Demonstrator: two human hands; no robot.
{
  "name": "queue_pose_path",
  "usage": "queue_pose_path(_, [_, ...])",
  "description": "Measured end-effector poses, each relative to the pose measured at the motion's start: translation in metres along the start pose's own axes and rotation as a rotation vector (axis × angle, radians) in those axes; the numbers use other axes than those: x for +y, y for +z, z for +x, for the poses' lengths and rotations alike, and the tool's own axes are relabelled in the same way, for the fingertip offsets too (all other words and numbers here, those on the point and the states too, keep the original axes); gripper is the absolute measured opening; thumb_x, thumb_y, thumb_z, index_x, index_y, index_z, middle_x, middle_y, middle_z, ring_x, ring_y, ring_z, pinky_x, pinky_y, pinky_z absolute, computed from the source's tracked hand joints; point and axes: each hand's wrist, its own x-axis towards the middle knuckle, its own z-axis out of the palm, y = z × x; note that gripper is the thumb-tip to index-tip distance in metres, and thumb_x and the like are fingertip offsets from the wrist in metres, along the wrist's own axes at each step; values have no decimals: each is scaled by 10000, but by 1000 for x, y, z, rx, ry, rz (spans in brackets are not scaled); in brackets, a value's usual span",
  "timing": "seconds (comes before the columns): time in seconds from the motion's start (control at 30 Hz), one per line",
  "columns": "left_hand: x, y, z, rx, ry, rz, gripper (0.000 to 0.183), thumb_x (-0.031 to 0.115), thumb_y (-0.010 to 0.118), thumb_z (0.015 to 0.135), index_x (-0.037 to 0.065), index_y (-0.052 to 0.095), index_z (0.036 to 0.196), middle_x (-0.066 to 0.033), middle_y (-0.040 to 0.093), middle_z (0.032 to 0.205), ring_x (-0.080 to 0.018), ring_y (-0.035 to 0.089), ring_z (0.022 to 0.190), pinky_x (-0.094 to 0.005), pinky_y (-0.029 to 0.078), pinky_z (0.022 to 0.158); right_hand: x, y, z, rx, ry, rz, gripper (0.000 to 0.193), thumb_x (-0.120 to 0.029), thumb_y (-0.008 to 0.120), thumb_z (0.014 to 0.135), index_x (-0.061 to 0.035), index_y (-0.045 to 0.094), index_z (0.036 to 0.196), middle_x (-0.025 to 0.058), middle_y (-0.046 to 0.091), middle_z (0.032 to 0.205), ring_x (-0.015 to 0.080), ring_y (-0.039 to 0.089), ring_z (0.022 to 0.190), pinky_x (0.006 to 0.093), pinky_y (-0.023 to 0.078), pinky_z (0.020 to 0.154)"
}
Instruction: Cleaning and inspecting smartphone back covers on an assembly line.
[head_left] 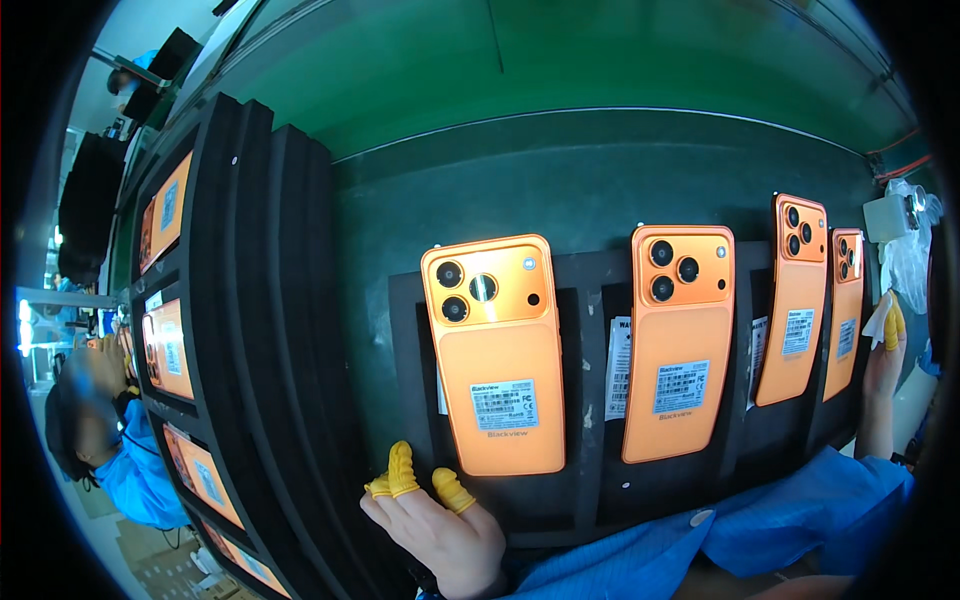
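Several orange phones lie face down in a row on black foam trays [575,490]: a near one [497,355], a second [678,345], a third [795,300] and a far one [845,310]. My left hand [440,525], with yellow finger cots, rests on the foam tray just below the near phone, fingers apart and holding nothing. My right hand [887,350], also with yellow cots, is at the far right edge beside the last phone and pinches a small white cloth [877,322]. Blue sleeves cover my forearms.
A stack of black foam trays [260,330] stands on edge at the left, with more orange phones [170,350] in a rack beside it. The bench surface is green [560,60]. Another person in blue [130,470] works at the far left. A white device [890,215] sits at the right.
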Motion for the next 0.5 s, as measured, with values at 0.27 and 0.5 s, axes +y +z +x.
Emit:
queue_pose_path(0.27, [0,-2,3,-6,-13,0,270,71,490,811,-66,494,1043,-240,503,904,-404,442,783,-448,347,731,-8,13,3,-3,-10,4,359,-193,436,899,-5,440,1204,69,502,1175,147,452,1105,268,310,952])
queue_pose_path(0.5, [6,17,-2,56,-4,-46,269,163,461,855,-79,469,972,-239,494,914,-397,435,870,-454,326,852,-19,44,-4,45,13,44,326,-126,478,857,31,491,1143,92,518,1152,165,479,1067,272,332,929])
